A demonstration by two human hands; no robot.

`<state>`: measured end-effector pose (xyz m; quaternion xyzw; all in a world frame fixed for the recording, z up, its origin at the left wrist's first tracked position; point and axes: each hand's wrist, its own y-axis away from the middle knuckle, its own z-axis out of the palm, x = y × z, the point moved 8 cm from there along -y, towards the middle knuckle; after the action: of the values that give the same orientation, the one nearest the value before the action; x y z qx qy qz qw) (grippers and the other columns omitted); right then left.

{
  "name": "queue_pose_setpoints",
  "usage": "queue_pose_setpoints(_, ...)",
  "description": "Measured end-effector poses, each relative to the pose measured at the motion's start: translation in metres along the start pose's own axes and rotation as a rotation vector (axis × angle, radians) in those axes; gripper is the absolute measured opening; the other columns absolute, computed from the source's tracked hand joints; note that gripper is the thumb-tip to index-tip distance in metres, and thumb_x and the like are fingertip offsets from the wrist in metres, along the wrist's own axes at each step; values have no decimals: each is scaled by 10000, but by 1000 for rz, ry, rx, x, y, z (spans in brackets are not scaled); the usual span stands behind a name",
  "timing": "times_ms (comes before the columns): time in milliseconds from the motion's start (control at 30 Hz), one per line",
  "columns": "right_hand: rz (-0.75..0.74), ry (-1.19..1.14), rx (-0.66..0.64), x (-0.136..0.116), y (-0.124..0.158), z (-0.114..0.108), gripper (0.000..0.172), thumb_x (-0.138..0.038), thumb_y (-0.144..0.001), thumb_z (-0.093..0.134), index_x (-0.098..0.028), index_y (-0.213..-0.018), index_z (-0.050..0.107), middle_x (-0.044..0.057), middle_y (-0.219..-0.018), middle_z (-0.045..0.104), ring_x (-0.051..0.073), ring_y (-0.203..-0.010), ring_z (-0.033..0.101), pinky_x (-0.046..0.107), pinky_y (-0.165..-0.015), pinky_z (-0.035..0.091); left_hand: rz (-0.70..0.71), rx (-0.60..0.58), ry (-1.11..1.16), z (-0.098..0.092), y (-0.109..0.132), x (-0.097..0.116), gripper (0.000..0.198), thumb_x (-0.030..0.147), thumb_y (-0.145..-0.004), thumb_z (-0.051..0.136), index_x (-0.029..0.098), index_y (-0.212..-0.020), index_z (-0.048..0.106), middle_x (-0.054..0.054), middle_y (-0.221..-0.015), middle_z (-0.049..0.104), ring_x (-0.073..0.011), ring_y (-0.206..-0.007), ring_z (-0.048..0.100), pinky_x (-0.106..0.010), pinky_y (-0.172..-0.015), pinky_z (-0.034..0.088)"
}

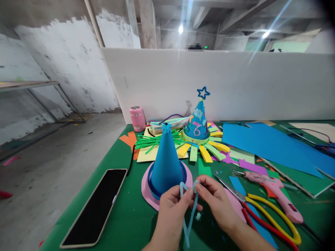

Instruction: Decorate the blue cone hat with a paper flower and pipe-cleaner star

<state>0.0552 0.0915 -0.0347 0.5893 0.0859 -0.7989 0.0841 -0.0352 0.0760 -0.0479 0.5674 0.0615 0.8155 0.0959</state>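
Above the green desk (136, 216), the left hand (172, 209) and the right hand (220, 202) both pinch a light-blue bent strip (186, 237), its folded end pointing downward. Just beyond the left hand stands a blue cone (166, 164) with a pink brim (145, 188) around its foot. A dark-screened phone (95, 209) lies to the left; scissors (242, 197) and a pink glue gun (274, 184) lie to the right. Farther back, a decorated hat (198, 118) topped by a blue star (199, 91) stands beside green fuzzy sticks (146, 141).

Streaky glare spreads from two overhead lamps (180, 29), and the right-hand corners are dark
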Motion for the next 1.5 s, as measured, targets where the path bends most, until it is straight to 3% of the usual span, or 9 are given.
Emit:
queue_pose_setpoints(200, -16, 59, 69, 0, -2, -9, 165, -299, -759, 580, -160, -686, 530, -54, -586, 466, 59, -491, 413, 149, -416, 366, -50, -7, 9, 2, 1, -1, 161, 274, -701, 602, 126, -647, 572, 10, -561, 547, -115, -509, 567, -221, -553, 392)
queue_pose_setpoints(600, 59, -71, 28, 9, 0, -1, 179, -306, -749, 589, -162, -670, 516, -67, -530, 464, 49, -418, 400, 140, -356, 352, -66, 8, -5, 3, 2, 0, 198, 306, -645, 646, 131, -630, 553, 15, -537, 556, -122, -481, 569, -214, -494, 400)
queue_pose_setpoints(900, 121, -59, 31, 15, -1, -4, 209, -337, -744, 582, -174, -655, 487, -68, -508, 437, 65, -384, 391, 155, -311, 309, -53, -63, 47, 9, 0, -4, 234, 324, -625, 661, 123, -566, 555, 4, -511, 551, -122, -448, 549, -247, -500, 428)
queue_pose_setpoints(1067, 71, -18, 21, 4, 0, -2, 153, -299, -762, 565, -168, -703, 511, -59, -578, 415, 74, -468, 385, 181, -404, 353, -28, 20, 15, 0, 2, 5, 205, 306, -659, 633, 132, -579, 558, 6, -541, 556, -123, -509, 542, -250, -539, 449)
queue_pose_setpoints(1267, 36, 193, -50, -5, 2, 1, 207, -288, -768, 554, -164, -608, 512, -58, -549, 408, 91, -528, 368, 200, -505, 310, 45, 112, -45, -13, 3, 15, 188, 274, -708, 590, 128, -593, 561, 1, -567, 557, -81, -535, 471, -181, -519, 387)
queue_pose_setpoints(1500, 51, 99, -119, -3, 4, 12, 201, -324, -752, 568, -183, -635, 486, -37, -595, 477, 123, -581, 455, 249, -611, 380, 71, 89, -55, -12, 0, 16, 193, 281, -686, 607, 133, -571, 564, 8, -529, 522, -88, -507, 438, -201, -509, 371)
